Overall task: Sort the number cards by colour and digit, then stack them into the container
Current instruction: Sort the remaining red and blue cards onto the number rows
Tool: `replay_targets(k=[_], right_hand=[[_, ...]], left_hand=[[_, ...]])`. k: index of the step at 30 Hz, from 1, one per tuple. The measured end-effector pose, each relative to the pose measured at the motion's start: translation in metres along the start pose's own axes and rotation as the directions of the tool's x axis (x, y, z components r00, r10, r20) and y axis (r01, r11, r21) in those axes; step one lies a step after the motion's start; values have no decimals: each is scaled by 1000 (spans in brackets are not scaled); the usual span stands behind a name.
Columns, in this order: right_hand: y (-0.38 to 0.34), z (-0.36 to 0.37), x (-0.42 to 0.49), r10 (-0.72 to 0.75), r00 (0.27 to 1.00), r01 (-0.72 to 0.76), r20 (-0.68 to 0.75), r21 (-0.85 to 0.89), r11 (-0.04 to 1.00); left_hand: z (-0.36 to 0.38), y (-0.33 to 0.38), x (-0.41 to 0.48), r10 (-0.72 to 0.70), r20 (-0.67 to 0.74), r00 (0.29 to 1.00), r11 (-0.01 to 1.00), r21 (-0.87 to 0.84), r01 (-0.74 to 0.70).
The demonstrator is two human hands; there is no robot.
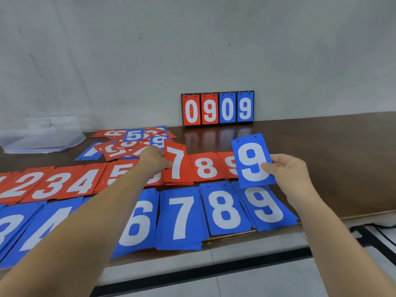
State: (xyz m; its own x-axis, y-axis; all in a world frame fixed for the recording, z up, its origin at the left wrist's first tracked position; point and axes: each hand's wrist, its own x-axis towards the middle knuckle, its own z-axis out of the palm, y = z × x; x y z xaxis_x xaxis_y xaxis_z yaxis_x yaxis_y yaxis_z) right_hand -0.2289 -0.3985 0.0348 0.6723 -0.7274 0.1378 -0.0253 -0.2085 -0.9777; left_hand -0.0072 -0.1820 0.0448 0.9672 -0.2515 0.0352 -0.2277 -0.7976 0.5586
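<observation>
Red number cards lie in a sorted row (pixel 64 183) from 2 to 9, and blue stacks (pixel 182 217) form a nearer row ending in a blue 9 stack (pixel 267 209). My left hand (pixel 153 159) pinches a red 7 card (pixel 176 162) by its left edge, over the red 7 stack. My right hand (pixel 287 170) holds a blue 9 card (pixel 252 161) by its right edge, lifted above the blue 9 stack. An unsorted heap of red and blue cards (pixel 132 142) lies behind the left hand.
A small scoreboard stand (pixel 217 109) showing 0909 leans at the wall. A clear plastic container (pixel 42 136) sits at the far left of the brown table (pixel 321 146). The table's front edge runs just below the blue row; tiled floor lies beneath.
</observation>
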Motion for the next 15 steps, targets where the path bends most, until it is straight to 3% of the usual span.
replay_targets(k=[7,13,15], right_hand=[[11,-14,-13,12,1000,-11,21,-81,997],[26,-27,-19,80,996,-72,25,-242,968],[33,-28,-18,79,997,-72,1,-394,916]], left_hand=[[15,2,-2,64,-49,997,954,295,-47],[27,0,-3,42,-71,997,935,354,-15],[28,-1,-3,53,-74,996,934,358,-23]])
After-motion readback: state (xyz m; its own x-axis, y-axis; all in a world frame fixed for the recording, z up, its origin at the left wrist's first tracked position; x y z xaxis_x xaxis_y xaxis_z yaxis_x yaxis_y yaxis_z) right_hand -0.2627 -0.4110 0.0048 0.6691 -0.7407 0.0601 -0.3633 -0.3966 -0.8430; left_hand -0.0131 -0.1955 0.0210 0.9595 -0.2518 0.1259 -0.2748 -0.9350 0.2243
